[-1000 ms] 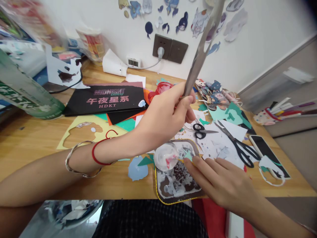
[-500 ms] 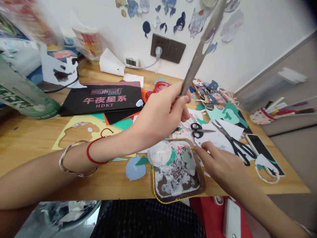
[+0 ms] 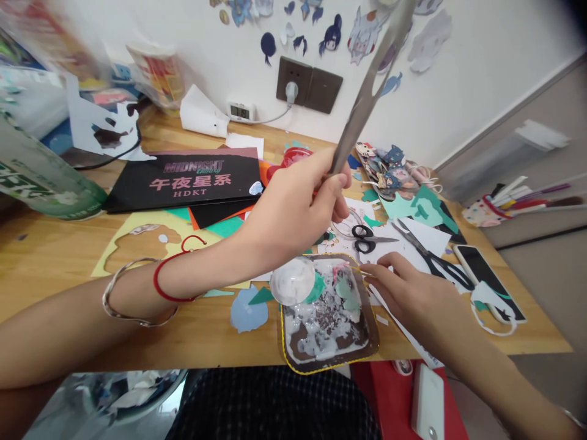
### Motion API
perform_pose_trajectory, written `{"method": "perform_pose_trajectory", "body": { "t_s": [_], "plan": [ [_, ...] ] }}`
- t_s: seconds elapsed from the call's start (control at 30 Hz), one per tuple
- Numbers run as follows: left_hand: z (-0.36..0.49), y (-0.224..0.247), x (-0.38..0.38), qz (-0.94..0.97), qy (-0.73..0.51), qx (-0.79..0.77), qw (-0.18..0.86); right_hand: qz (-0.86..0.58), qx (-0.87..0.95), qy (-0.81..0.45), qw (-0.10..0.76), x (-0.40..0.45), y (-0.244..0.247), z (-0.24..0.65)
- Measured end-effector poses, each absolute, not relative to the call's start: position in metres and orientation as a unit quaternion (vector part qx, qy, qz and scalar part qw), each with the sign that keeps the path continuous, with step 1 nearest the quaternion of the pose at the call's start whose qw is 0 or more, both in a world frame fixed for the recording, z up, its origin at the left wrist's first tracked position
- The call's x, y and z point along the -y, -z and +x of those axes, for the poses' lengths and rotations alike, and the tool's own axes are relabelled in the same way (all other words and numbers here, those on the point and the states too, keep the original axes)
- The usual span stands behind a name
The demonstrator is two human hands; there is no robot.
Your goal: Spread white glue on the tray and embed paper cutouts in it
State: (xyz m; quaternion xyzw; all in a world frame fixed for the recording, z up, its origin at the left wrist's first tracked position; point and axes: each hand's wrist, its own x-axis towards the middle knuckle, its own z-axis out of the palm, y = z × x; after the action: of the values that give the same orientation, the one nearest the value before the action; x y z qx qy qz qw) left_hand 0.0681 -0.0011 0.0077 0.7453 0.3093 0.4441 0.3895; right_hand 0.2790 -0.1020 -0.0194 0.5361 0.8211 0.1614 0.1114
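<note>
My left hand (image 3: 302, 198) is raised over the desk, its thumb and fingers closed around a long, flat grey piece (image 3: 367, 91) with gaps along it. This piece slants up past the top edge of the view; its kind is unclear. Below, a dark tray (image 3: 283, 342) with a yellow rim carries smeared white paste and green scraps. A round clear dish (image 3: 293, 281) of white paste sits on its upper left corner. At the tray's right edge my right hand (image 3: 403, 290) is pinched, with something thin at the fingertips that I cannot make out.
Small black-handled scissors (image 3: 365, 238) and larger scissors (image 3: 433, 253) lie on paper at right, near a phone (image 3: 477, 269). A black folder (image 3: 183, 180), yellow paper (image 3: 132, 226) and a green bottle (image 3: 41, 177) are at left. A wall socket (image 3: 293, 82) is behind.
My right hand has shifted slightly, with its fingertips now just off the tray's right edge. My left hand keeps its hold on the grey piece. The view has moved a little.
</note>
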Motion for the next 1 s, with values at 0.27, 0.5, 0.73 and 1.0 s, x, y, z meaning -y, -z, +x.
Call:
{"method": "perform_pose_trajectory", "body": {
  "t_s": [0.27,0.5,0.73,1.0],
  "plan": [
    [0.068,-0.009,0.0,0.744,-0.444,-0.311,0.391,0.529,-0.811,-0.177,0.178,0.099,0.008,0.283],
    [0.068,-0.009,0.0,0.742,-0.446,-0.307,0.396,0.56,-0.806,-0.073,0.176,0.099,0.015,0.286],
    [0.069,-0.008,-0.001,0.734,-0.444,-0.313,0.408,0.598,-0.794,0.068,0.082,0.089,0.023,0.299],
    [0.07,-0.005,-0.002,0.725,-0.441,-0.309,0.428,0.605,-0.76,0.233,0.031,0.077,0.026,0.314]
  ]
}}
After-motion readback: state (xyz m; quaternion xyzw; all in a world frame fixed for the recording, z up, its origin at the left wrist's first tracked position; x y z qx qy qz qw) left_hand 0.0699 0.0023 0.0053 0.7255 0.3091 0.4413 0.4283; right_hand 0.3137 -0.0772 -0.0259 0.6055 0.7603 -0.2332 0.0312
